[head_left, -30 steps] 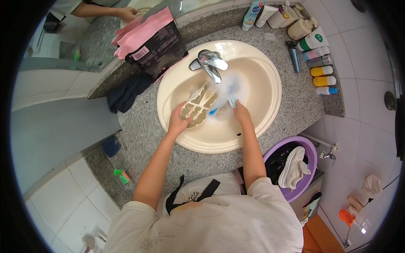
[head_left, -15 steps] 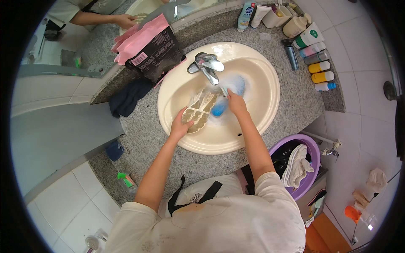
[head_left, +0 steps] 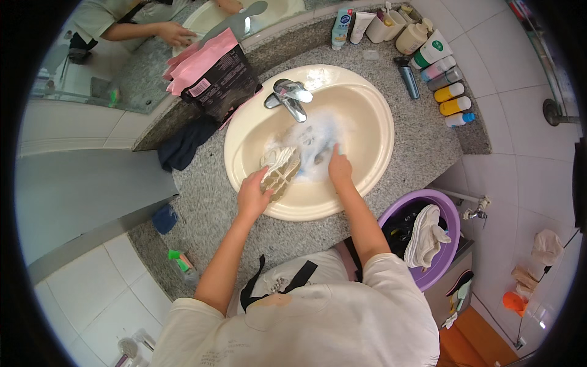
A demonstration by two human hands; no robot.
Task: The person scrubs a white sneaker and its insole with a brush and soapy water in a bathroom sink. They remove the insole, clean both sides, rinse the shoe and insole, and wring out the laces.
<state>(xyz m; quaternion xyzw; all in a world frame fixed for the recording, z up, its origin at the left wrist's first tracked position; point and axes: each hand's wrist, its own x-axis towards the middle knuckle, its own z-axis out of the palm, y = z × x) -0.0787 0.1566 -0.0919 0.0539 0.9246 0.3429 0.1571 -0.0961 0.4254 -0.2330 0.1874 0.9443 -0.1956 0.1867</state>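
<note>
My left hand (head_left: 252, 194) grips a white shoe (head_left: 282, 170) on the left side of the cream oval sink (head_left: 384, 131). The shoe is tilted, with part of its tan treaded sole and its white side showing. White suds (head_left: 315, 137) with a bluish tint cover the middle of the basin. At their right edge is my right hand (head_left: 340, 170), its index finger stretched forward and the other fingers curled. Whatever those fingers hold, if anything, is hidden by the hand and foam. Behind the suds stands a chrome faucet (head_left: 290, 98).
A pink and black pouch (head_left: 217, 79) and dark cloth (head_left: 186, 144) lie left of the sink. Bottles and tubes (head_left: 449, 92) line the counter's right edge beside a dark shaver-like device (head_left: 406, 78). A purple basin (head_left: 451, 211) at right holds another white shoe (head_left: 423, 235).
The shoe has tipped, bringing its white side into view. My right hand has moved back toward me, and foam has spread over the blue patches. The small pale tool at its fingers no longer shows.
</note>
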